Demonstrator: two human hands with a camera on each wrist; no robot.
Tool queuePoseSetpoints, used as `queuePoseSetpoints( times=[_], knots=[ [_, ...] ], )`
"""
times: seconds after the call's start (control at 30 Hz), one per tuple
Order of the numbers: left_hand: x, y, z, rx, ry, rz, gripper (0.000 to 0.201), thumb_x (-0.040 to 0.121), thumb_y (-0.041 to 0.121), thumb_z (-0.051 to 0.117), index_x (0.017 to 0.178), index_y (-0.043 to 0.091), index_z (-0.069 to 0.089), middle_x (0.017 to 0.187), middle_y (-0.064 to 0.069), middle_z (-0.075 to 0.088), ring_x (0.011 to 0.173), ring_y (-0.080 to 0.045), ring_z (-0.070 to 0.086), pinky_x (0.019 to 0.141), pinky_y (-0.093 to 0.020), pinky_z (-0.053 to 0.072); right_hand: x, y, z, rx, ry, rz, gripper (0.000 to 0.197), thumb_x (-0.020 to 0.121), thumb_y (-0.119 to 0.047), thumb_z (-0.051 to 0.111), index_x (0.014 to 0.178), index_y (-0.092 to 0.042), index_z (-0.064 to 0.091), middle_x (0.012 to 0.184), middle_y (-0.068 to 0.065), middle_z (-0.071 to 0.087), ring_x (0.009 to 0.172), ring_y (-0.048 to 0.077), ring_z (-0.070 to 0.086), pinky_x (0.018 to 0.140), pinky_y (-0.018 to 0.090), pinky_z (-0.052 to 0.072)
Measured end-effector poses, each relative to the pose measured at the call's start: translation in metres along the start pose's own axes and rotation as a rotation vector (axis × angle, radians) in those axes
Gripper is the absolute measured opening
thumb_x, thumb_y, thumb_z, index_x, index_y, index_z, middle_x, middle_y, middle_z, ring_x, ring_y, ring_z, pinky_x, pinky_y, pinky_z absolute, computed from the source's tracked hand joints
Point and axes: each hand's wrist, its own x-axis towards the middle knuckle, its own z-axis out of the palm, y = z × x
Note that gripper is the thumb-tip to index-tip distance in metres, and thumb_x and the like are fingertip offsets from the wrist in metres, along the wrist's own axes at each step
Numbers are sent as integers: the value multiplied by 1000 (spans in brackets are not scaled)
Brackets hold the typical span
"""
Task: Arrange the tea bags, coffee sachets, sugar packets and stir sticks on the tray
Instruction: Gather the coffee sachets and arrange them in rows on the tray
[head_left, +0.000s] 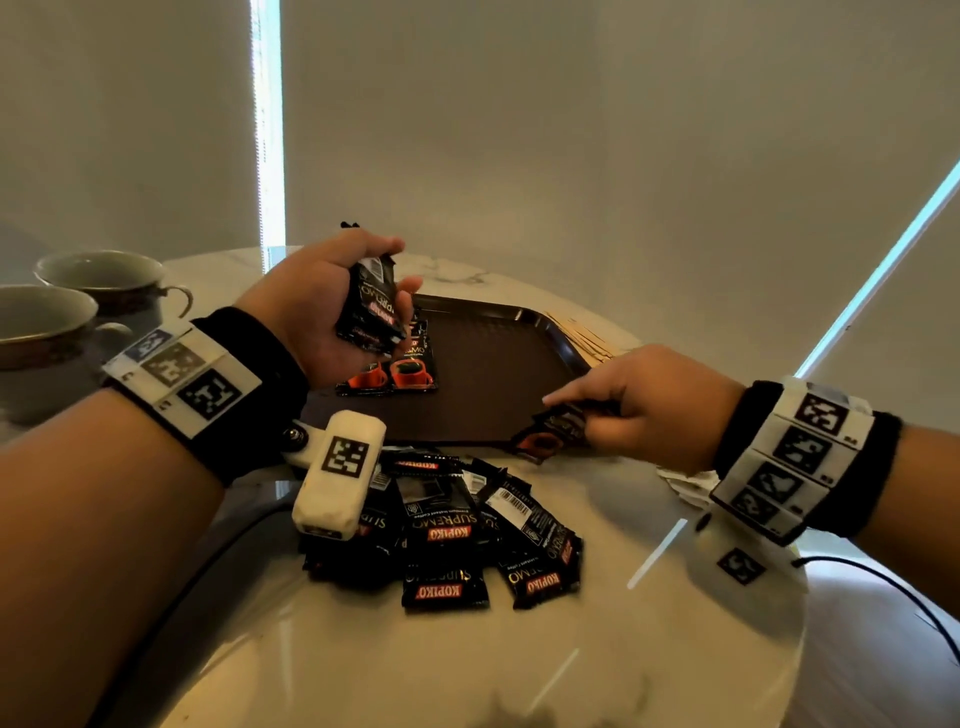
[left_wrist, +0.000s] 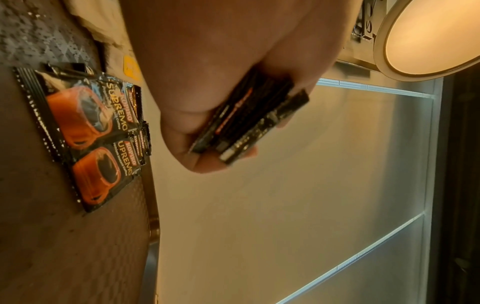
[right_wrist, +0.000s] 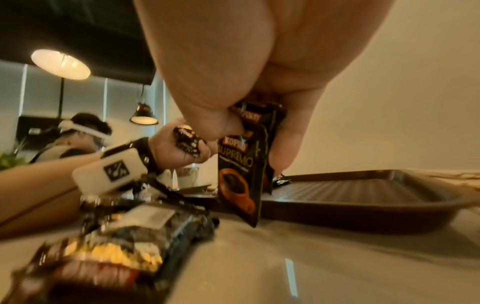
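A dark brown tray (head_left: 493, 374) lies on the marble table. Two black coffee sachets (head_left: 410, 364) lie side by side at its left end, shown face up (left_wrist: 88, 133) in the left wrist view. My left hand (head_left: 395, 280) hovers above them, palm up, gripping a small stack of coffee sachets (head_left: 371, 306) on edge (left_wrist: 246, 123). My right hand (head_left: 587, 415) pinches two coffee sachets (head_left: 550, 431) by their tops (right_wrist: 241, 181) at the tray's near right corner. A loose pile of several more sachets (head_left: 457, 525) lies in front of the tray.
Wooden stir sticks (head_left: 587, 338) lie on the table beyond the tray's right edge. Two cups (head_left: 104, 280) stand at the far left. White paper packets (head_left: 685, 483) show under my right wrist. A cable (head_left: 883, 577) runs off at the right.
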Motion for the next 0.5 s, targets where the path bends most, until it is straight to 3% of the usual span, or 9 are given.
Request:
queuePoseSetpoints(
  times=[0.13, 0.23, 0.3, 0.37, 0.43, 0.5],
  knots=[
    [-3, -3, 3, 75, -88, -85, 26, 95, 33, 60, 118, 21, 59, 90, -4, 62, 68, -15, 61, 64, -32, 54, 5, -13, -12, 210, 145, 16, 36, 91, -12, 61, 112, -40, 71, 70, -19, 69, 59, 9, 60, 53, 19, 47],
    [-5, -5, 6, 110, -122, -106, 32, 96, 45, 59, 116, 20, 58, 89, -5, 60, 74, -18, 63, 65, -37, 55, 17, -27, -22, 326, 386, 23, 35, 91, -13, 61, 108, -44, 69, 70, -5, 71, 56, 17, 60, 53, 28, 48],
    [-7, -8, 11, 129, -148, -89, 45, 93, 53, 59, 123, 19, 58, 91, -5, 62, 84, -21, 66, 69, -40, 58, 31, -36, -25, 341, 531, 9, 34, 91, -14, 61, 115, -37, 71, 73, -15, 69, 62, 5, 63, 57, 18, 49],
    [-9, -11, 16, 136, -179, -72, 65, 87, 59, 58, 136, 15, 58, 97, -6, 61, 90, -21, 65, 71, -39, 60, 45, -49, -24, 369, 586, -26, 36, 91, -14, 61, 121, -29, 71, 85, -24, 67, 74, -6, 64, 64, 7, 46],
    [-11, -13, 21, 149, -210, -32, 71, 89, 63, 52, 138, 13, 58, 103, -6, 63, 94, -19, 64, 77, -37, 60, 56, -65, -19, 360, 602, -88, 38, 91, -14, 60, 125, -25, 70, 100, -19, 71, 90, -5, 65, 78, 10, 49],
    [-14, -14, 24, 159, -259, 22, 58, 97, 59, 43, 125, 13, 64, 103, -7, 69, 97, -19, 65, 89, -38, 55, 63, -79, -12, 365, 587, -173, 41, 91, -12, 58, 130, -21, 67, 111, -9, 73, 100, 1, 66, 89, 19, 52]
  ],
)
